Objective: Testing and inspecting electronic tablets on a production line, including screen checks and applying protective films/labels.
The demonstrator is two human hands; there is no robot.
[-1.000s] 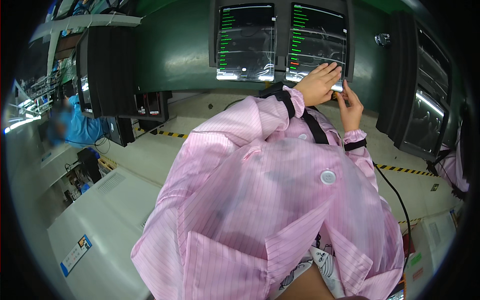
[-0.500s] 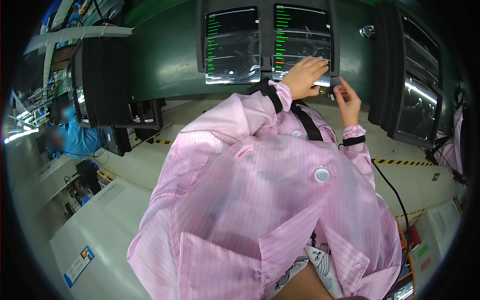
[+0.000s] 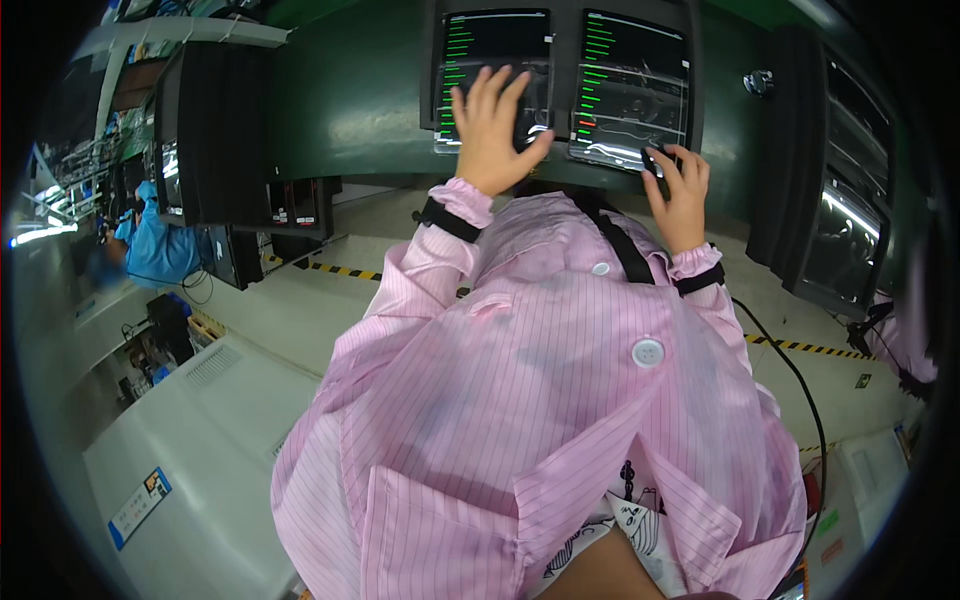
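Two flat dark screens showing green lines stand side by side in a black tray (image 3: 565,20) in front of me. Fingers spread, my left hand (image 3: 492,135) is over the left screen (image 3: 497,40) and covers its lower middle; whether it touches the glass I cannot tell. At the lower right corner of the right screen (image 3: 630,90), which also has one red line, my right hand (image 3: 682,195) pinches a small black piece (image 3: 655,160) between thumb and fingers. Its exact kind is too small to make out.
Stacked black trays with dark screens (image 3: 850,210) stand at the right of the green bench (image 3: 350,110). Another black stack (image 3: 215,130) is at the left. A small shiny metal thing (image 3: 758,82) lies near the right stack. A person in blue (image 3: 160,240) is at the far left.
My left hand has moved left from the right screen to the left one, its fingers spreading. My right hand has risen to the right screen's lower corner with the small black piece.
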